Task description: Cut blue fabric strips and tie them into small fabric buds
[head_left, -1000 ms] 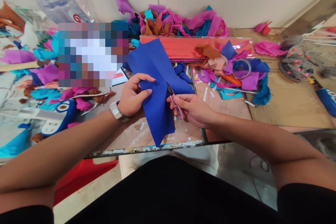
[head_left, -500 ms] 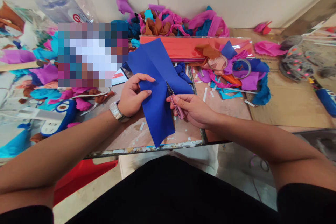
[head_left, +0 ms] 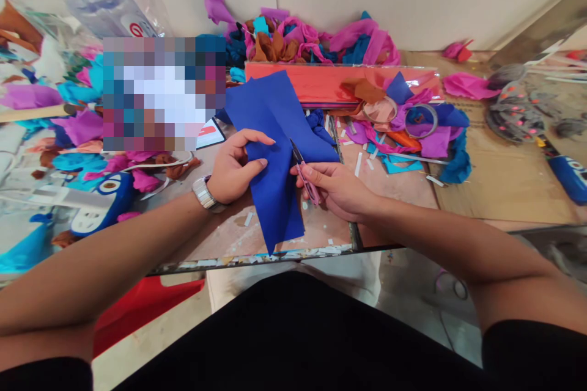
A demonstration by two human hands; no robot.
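A sheet of dark blue crepe paper or thin fabric lies across the middle of the worktable, one pointed end hanging towards the front edge. My left hand, with a metal watch on its wrist, grips the sheet's left side between thumb and fingers. In my right hand is a pair of small scissors with pink handles. Their dark blades point away from me and lie at the cut in the blue sheet. Part of the sheet is hidden beneath my left fingers.
Behind the sheet lies a flat red pack in clear plastic. Coloured scraps and rolls of tape are heaped at the right. A bottle stands at the back left, near a blue-and-white power strip. Cardboard covers the right side.
The blue sheet has shifted slightly, and its lower pieces lie closer together. The scissor blades show more of their length above the sheet. Both hands have stayed nearly in place.
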